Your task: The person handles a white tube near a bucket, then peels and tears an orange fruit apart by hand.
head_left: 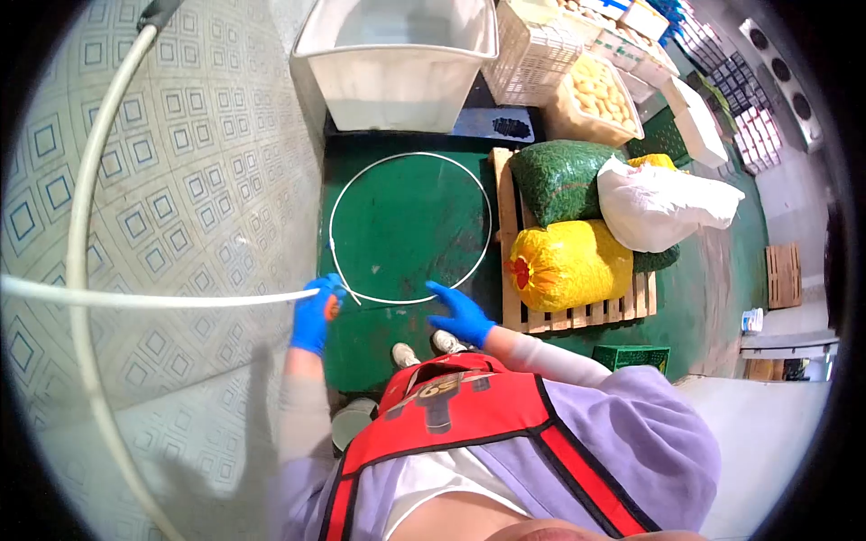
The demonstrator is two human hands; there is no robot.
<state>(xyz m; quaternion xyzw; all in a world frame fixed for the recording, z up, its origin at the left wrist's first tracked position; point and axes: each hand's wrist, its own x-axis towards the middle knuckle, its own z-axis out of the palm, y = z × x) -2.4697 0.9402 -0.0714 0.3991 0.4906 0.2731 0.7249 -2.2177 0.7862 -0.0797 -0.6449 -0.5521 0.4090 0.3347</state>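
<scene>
My left hand (317, 314), in a blue glove, is closed around a thin white tube (180, 298) that runs in from the left edge. A small orange piece shows at its fingers; I cannot make out what it is. A large thin white loop (489, 212) extends in front of me over the green floor, passing close to the left hand, with a short free end beside it. My right hand (460, 314), also gloved in blue, has its fingers apart at the loop's near side. Whether it touches the loop I cannot tell.
A thick pale hose (83, 203) hangs at the left, before the tiled wall (207, 126). Ahead stands a white tub (397, 86). On the right, a wooden pallet (511, 311) bears yellow (577, 266), green (561, 176) and white (663, 203) sacks. A green crate (631, 357) sits nearer.
</scene>
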